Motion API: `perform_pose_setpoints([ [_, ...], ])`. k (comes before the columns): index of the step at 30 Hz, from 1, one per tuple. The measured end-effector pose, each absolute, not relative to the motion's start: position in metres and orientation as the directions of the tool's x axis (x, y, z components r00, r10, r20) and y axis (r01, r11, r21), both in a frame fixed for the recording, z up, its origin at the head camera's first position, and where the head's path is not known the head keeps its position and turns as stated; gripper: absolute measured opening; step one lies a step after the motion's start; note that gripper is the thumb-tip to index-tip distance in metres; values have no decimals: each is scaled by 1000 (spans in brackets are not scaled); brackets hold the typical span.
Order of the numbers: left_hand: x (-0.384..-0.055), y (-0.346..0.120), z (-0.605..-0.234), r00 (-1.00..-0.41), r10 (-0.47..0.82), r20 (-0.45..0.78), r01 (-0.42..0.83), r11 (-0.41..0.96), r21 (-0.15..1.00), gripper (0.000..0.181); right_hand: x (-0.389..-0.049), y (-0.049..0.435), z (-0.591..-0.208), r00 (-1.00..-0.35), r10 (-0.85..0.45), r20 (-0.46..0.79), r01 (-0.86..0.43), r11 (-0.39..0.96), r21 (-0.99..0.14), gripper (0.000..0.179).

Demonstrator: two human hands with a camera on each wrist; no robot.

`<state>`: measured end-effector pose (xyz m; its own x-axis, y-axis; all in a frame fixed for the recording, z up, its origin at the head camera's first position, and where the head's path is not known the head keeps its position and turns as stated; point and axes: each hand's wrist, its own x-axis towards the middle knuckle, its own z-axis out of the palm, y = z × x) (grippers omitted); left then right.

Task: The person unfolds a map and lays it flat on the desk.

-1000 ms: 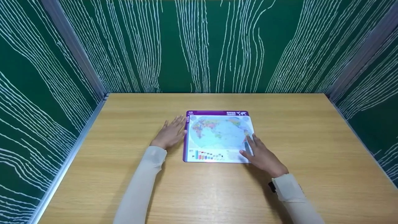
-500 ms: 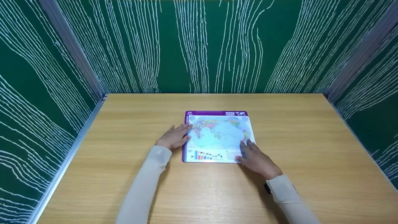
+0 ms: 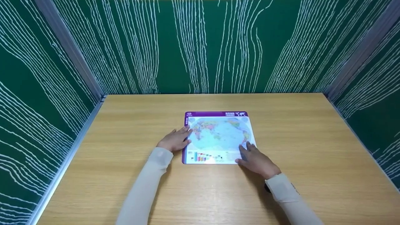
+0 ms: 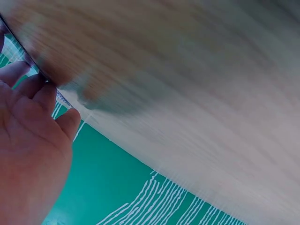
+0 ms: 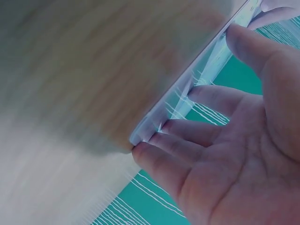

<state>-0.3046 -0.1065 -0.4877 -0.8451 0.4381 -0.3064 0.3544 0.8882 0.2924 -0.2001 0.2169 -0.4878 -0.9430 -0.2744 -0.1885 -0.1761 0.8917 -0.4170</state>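
A flat, glossy world map board (image 3: 218, 134) with a purple border lies on the wooden table. Colour bars are printed along its near side. My left hand (image 3: 173, 140) rests its fingertips on the board's left edge, fingers nearly straight. At the lower right corner, the fingers of my right hand (image 3: 257, 160) are spread and touch the surface. In the right wrist view, the fingertips of the right hand (image 5: 234, 145) meet the board's shiny surface (image 5: 199, 68). The left wrist view shows the left hand (image 4: 35, 136) with its fingertips at the board's dark edge.
The wooden table (image 3: 143, 115) extends around the board on every side. Green walls (image 3: 168, 47) with white wavy lines enclose it at the back and both sides, with grey posts (image 3: 73, 47) at the corners. Light sleeves (image 3: 145, 187) cover both forearms.
My left hand has moved from beside the board onto its left edge. The right hand has slid slightly toward me and left, along the board's lower right part. The head view has shifted slightly.
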Motion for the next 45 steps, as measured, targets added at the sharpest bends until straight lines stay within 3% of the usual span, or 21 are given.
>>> perform_pose_setpoints([
  [8, -303, -107, -485, -844, 435, -312, 342, 887, 312, 59, -204, 220, -488, -934, -316, -166, -233, 892, -388, 65],
  [29, -289, -110, -488, -850, 442, -285, 374, 889, 264, 61, -220, 235, -484, -913, -308, -269, -164, 879, -449, 67],
  [36, -283, -112, -487, -846, 449, -287, 374, 884, 281, 63, -227, 242, -484, -889, -405, -214, -294, 862, -412, 65],
  [45, -271, -108, -485, -861, 437, -261, 373, 890, 261, 64, -236, 251, -485, -891, -353, -285, -192, 863, -468, 66],
])
